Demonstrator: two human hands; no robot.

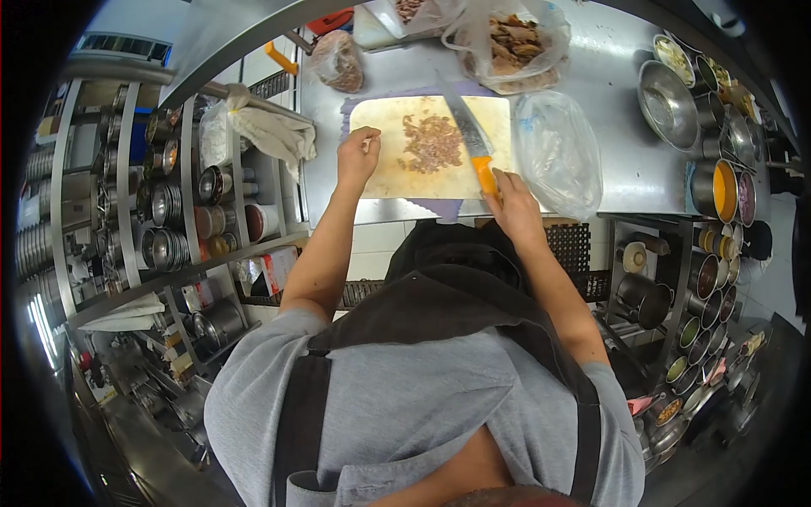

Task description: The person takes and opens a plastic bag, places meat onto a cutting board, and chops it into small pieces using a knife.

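Here, the left hand [359,158] curls half-open, empty, the right hand [513,203] angled inward, grip closed on the knife [484,175].

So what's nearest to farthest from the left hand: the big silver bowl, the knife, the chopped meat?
From the left hand:
1. Chopped meat, middle of the board.
2. Knife, right side of the board.
3. Big silver bowl, far right.

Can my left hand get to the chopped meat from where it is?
Probably yes: the left hand is at the left side of the cutting board, with bare board before the chopped meat. The knife lies beyond the meat, by the right hand.
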